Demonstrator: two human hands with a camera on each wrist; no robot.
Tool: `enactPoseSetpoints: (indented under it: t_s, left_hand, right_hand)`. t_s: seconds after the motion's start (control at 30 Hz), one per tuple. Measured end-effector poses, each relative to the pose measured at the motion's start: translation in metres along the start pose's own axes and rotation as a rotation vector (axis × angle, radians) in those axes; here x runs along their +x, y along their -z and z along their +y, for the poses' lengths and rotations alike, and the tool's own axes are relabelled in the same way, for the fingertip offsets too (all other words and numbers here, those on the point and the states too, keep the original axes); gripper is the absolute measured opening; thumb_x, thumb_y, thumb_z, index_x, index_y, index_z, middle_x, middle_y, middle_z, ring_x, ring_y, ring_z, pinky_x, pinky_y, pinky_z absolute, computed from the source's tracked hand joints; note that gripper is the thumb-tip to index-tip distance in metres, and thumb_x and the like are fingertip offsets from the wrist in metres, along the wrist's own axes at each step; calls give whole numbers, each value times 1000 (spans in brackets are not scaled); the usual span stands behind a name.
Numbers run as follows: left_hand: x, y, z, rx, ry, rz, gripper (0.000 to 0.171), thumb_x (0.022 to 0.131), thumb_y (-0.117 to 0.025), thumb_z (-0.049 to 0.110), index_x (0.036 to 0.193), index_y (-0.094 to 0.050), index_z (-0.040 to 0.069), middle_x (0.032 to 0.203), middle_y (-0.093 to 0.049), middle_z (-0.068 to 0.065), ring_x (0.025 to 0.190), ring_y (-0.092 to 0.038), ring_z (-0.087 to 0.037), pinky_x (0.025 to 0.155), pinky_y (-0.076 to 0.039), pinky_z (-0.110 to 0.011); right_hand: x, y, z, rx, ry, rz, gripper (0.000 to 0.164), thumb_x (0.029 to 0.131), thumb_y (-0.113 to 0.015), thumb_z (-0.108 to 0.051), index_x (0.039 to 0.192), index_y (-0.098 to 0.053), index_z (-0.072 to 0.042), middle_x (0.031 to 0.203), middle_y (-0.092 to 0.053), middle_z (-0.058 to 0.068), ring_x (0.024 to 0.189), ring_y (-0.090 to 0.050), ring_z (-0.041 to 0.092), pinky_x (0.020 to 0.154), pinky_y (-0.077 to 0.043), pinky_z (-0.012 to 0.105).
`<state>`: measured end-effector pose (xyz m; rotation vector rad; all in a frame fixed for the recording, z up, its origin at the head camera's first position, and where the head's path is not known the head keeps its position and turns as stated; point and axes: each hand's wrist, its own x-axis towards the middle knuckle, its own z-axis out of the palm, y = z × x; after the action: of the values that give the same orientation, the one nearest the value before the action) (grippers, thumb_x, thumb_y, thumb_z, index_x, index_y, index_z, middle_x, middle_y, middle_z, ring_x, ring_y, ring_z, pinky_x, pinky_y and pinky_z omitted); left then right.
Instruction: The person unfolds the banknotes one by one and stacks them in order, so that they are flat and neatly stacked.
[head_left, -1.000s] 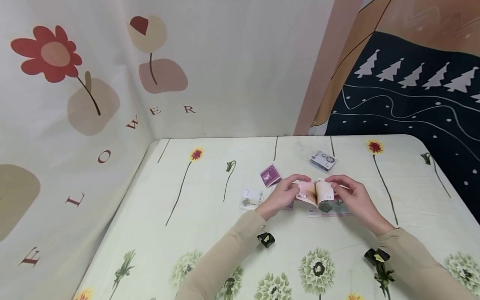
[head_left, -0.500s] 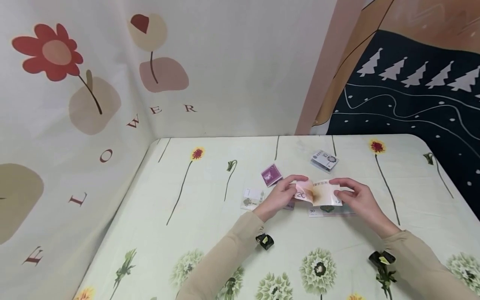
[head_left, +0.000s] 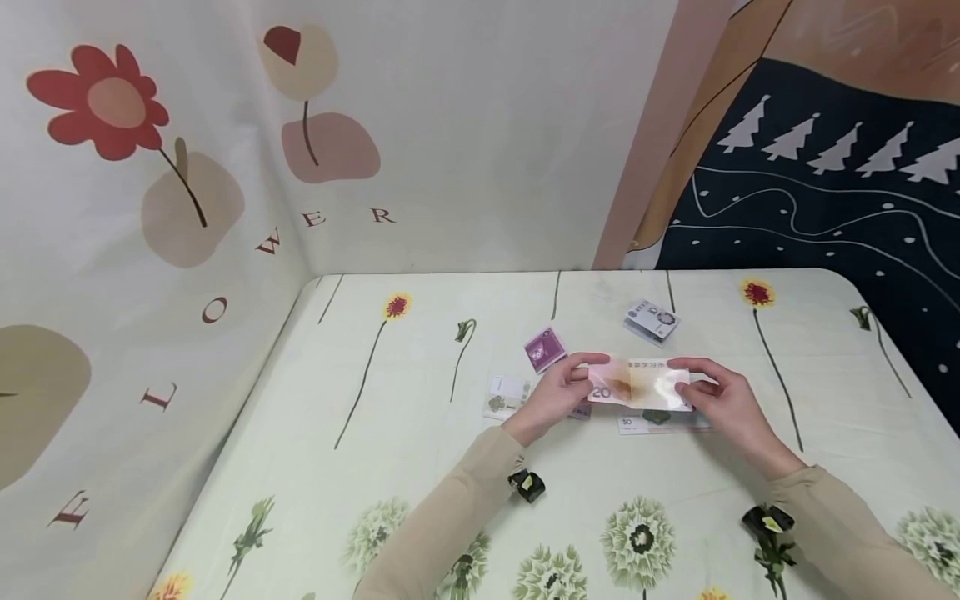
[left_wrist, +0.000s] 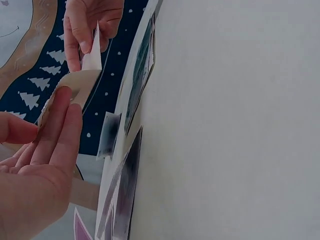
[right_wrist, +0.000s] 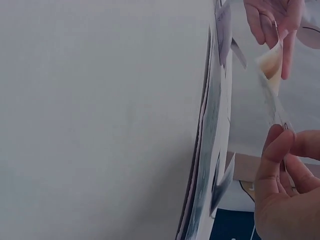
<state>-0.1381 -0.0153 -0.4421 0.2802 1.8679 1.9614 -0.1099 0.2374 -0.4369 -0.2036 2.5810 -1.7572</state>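
Observation:
A creased pale pink and tan banknote [head_left: 633,383] marked 20 is stretched between both hands above the table. My left hand [head_left: 551,398] pinches its left end between thumb and fingers. At the opposite end, my right hand [head_left: 731,408] pinches the note the same way. In the left wrist view the banknote [left_wrist: 82,82] bends along its crease, and in the right wrist view the banknote [right_wrist: 271,70] also shows a fold. Just below the held note lies a flat banknote [head_left: 637,427] marked 50, partly covered in the head view.
A folded purple banknote [head_left: 544,350] lies beyond my left hand, and a pale banknote [head_left: 501,398] lies left of it, partly hidden. A folded grey-blue banknote [head_left: 651,321] sits farther back. The flower-patterned tablecloth [head_left: 420,458] reaches a hanging fabric backdrop [head_left: 480,150].
The banknote marked 20 was curled at its middle and right side; it is now pulled out nearly flat. My right hand has moved slightly right, away from the left.

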Motion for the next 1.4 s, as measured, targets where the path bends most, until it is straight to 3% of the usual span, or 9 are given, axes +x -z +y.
enactPoseSetpoints:
  t_s: [0.13, 0.37, 0.6, 0.8, 1.17, 1.4]
  left_hand:
    - [-1, 1, -1, -10, -4, 16, 43, 91, -46, -9, 132, -54, 2, 121, -62, -19, 100, -66, -24, 83, -54, -30]
    - [1, 1, -3, -1, 0, 49, 42, 89, -47, -10, 129, -56, 0, 118, -64, -20, 97, -67, -24, 80, -56, -31]
    - [2, 0, -6, -59, -9, 53, 37, 91, -46, -10, 125, -58, -2, 97, -67, -21, 90, -68, -31, 76, -57, -37]
    - [1, 0, -6, -12, -21, 55, 35, 91, -52, -10, 123, -59, -1, 105, -68, -20, 85, -68, -23, 73, -58, -36]
    - [3, -3, -6, -44, -59, 140, 31, 85, -52, -17, 113, -62, -8, 88, -63, -16, 68, -65, -17, 68, -58, -42]
    - [3, -5, -7, 23, -86, 182, 32, 82, -52, -18, 109, -65, -6, 102, -60, -8, 65, -65, -15, 64, -59, -38]
  right_hand:
    - [-1, 1, 3, -22, 25, 9, 29, 93, -60, 0, 121, -57, 4, 79, -62, 4, 56, -50, 9, 44, -37, 25]
    - [-1, 2, 5, -8, 36, 18, 28, 93, -60, 1, 121, -58, 4, 84, -63, 3, 58, -55, 9, 47, -41, 22]
    - [-1, 4, 4, 66, 43, 22, 26, 93, -58, 4, 118, -60, 1, 103, -58, -13, 72, -61, 2, 63, -49, 16]
    - [-2, 6, 5, 77, 15, 29, 25, 93, -58, 1, 118, -63, -2, 98, -59, -8, 83, -62, 0, 69, -50, 14]
    - [-2, 9, 8, 172, -8, 39, 23, 92, -60, 3, 112, -67, -3, 96, -65, -11, 86, -59, 2, 69, -50, 13]
    - [-2, 10, 12, 291, -11, 16, 23, 92, -61, 3, 111, -69, -5, 99, -65, -9, 87, -58, 2, 71, -50, 13]
